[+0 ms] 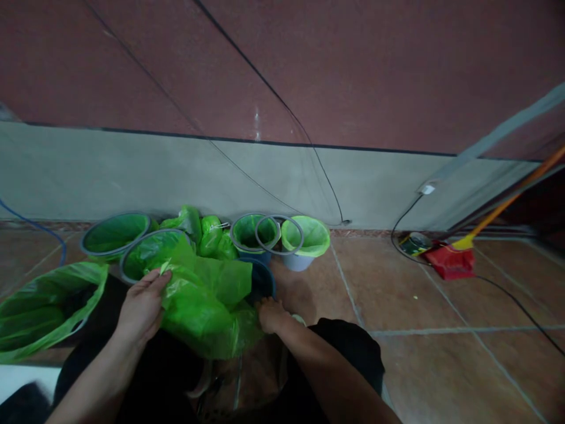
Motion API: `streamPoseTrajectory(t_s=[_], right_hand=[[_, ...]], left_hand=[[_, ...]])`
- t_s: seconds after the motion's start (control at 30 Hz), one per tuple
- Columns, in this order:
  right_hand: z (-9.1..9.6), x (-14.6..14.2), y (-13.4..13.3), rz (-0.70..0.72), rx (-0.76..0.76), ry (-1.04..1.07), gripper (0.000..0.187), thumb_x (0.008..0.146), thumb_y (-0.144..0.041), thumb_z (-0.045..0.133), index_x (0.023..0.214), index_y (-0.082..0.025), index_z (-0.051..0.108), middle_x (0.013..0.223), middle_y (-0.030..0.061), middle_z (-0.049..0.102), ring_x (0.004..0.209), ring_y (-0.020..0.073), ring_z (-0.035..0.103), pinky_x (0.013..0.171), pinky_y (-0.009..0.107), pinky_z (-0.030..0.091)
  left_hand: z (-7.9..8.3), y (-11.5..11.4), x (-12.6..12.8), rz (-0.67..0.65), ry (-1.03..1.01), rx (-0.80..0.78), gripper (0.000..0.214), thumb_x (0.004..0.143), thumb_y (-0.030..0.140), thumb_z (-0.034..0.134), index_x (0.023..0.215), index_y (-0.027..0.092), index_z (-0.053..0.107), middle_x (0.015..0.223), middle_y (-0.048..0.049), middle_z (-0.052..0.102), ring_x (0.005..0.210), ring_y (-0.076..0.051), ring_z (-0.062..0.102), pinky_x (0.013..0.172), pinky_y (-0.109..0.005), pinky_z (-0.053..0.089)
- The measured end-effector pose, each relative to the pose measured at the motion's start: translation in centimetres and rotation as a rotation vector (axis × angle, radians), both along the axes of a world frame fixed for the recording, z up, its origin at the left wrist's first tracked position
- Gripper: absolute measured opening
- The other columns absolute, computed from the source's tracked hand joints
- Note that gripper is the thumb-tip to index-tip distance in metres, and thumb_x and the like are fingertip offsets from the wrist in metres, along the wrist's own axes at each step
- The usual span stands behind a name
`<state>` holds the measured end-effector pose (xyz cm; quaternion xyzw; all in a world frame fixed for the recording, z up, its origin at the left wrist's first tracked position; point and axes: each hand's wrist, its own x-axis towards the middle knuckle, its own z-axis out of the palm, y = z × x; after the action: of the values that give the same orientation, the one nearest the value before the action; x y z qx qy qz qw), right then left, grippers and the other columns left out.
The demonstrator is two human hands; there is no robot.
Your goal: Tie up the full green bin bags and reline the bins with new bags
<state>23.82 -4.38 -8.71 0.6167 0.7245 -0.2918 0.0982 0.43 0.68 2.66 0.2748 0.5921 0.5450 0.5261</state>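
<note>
My left hand (143,303) is closed on the top edge of a translucent green garbage bag (198,300), pinching it between thumb and fingers. The bag hangs loosely between my two hands, in front of my knees. My right hand (273,313) has its fingers bent over the near rim of a dark blue trash bin (267,278), beside the bag's right edge. The bag hides most of this bin. Just beyond my left hand stands a bin (128,265) with a grey rim ring and a green liner.
More lined bins stand along the wall: one at back left (88,250), a blue one (256,256) and a pale one (298,263), with a loose grey ring (286,253) across them. A large lined bin (103,294) is at left. A red dustpan (450,262) and black cable (521,300) lie right.
</note>
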Motion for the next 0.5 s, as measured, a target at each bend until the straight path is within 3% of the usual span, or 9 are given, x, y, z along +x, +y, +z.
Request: streamPoseTrajectory(t_s=[0.1, 0.23, 0.37, 0.5], right_hand=[[1.2, -0.8, 0.6, -0.052, 0.091, 0.026, 0.041, 0.086, -0.016, 0.060, 0.126, -0.014, 0.063, 0.131, 0.0199, 0.064, 0.122, 0.0340, 0.061, 0.099, 0.051, 0.049], [3.7, -2.1, 0.9, -0.178, 0.168, 0.351, 0.054, 0.088, -0.029, 0.062, 0.138, -0.013, 0.054, 0.129, 0.0179, 0.066, 0.120, 0.0301, 0.063, 0.099, 0.041, 0.050], [4.9, -1.9, 1.2, -0.164, 0.041, 0.682, 0.081, 0.078, -0.037, 0.074, 0.149, -0.015, 0.042, 0.137, 0.0153, 0.062, 0.126, 0.0309, 0.060, 0.104, 0.042, 0.048], [3.2, -1.6, 1.7, -0.153, -0.006, 0.730, 0.096, 0.058, -0.039, 0.089, 0.145, -0.027, 0.050, 0.143, 0.0088, 0.058, 0.122, 0.0342, 0.061, 0.099, 0.042, 0.051]], left_hand=[[-1.1, 0.2, 0.8, -0.120, 0.029, -0.031, 0.035, 0.057, 0.026, 0.086, 0.086, 0.015, 0.071, 0.068, 0.0026, 0.072, 0.061, -0.013, 0.066, 0.059, -0.022, 0.051], [-2.2, 0.8, 3.4, -0.227, 0.008, -0.034, 0.044, 0.048, 0.033, 0.091, 0.081, 0.014, 0.070, 0.065, 0.0013, 0.071, 0.059, -0.013, 0.063, 0.058, -0.023, 0.049], [-1.0, 2.2, 6.3, -0.350, -0.108, -0.030, 0.038, 0.052, 0.031, 0.091, 0.079, 0.015, 0.069, 0.064, 0.0006, 0.071, 0.055, -0.013, 0.064, 0.057, -0.025, 0.050], [0.4, 4.0, 8.1, -0.430, -0.191, 0.001, 0.033, 0.058, 0.030, 0.089, 0.081, 0.015, 0.070, 0.067, 0.0007, 0.072, 0.055, -0.012, 0.064, 0.057, -0.023, 0.051]])
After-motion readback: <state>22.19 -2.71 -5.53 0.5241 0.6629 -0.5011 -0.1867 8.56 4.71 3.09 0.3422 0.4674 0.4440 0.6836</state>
